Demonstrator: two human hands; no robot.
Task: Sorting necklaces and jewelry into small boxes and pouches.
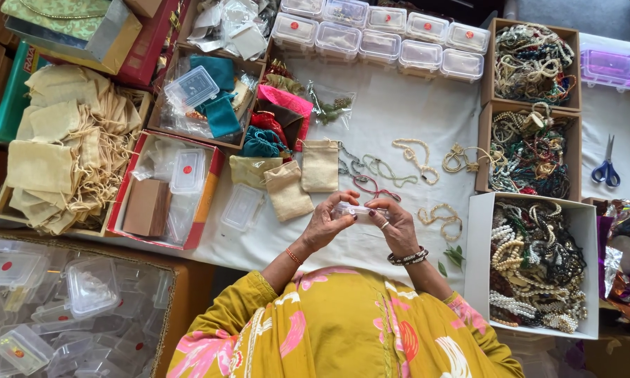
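Head view shows a small clear plastic box (355,210) held level between both hands just above the counter (399,112), its long axis running left to right, left hand (324,222) and right hand (397,227) each pinching one end (equally near).

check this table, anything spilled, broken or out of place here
Nothing looks spilled or broken. Both hands hold a small clear box. Only oddity: a few green leaves lie loose on the white cloth, beside the white box of beads.
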